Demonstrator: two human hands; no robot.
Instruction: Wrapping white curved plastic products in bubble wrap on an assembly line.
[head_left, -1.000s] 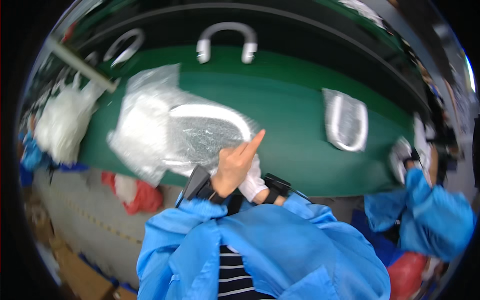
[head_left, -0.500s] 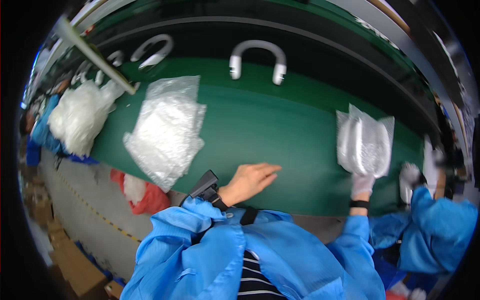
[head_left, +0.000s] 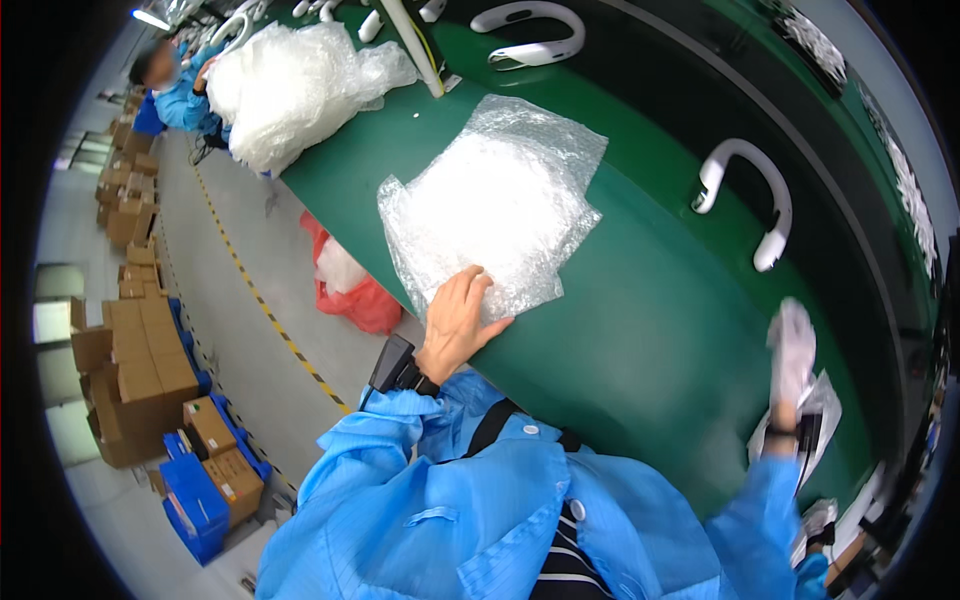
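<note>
My left hand (head_left: 455,322) touches the lower edge of a stack of clear bubble-wrap bags (head_left: 490,210) on the green work surface (head_left: 640,330). Its fingers lie extended over the plastic, thumb apart. My right hand (head_left: 793,350), in a white glove and slightly blurred, reaches out with straight fingers and shows nothing held. Under and beside that wrist lies a bubble-wrap bag (head_left: 828,415), partly hidden by the arm; its contents are hard to make out. Beyond the right hand rests a white U-shaped device (head_left: 781,195), like a neckband.
A second white U-shaped device (head_left: 545,50) lies farther left, past a pale upright post (head_left: 412,45). Heaped clear plastic (head_left: 290,95) covers the table's far left end, near a co-worker (head_left: 180,100). A red bag (head_left: 365,300) is below the edge; cardboard boxes (head_left: 150,350) line the floor.
My view has turned left. My left hand has come onto the bubble-wrap stack. My right hand has left the filled bubble-wrap bag it held and moved out past it.
</note>
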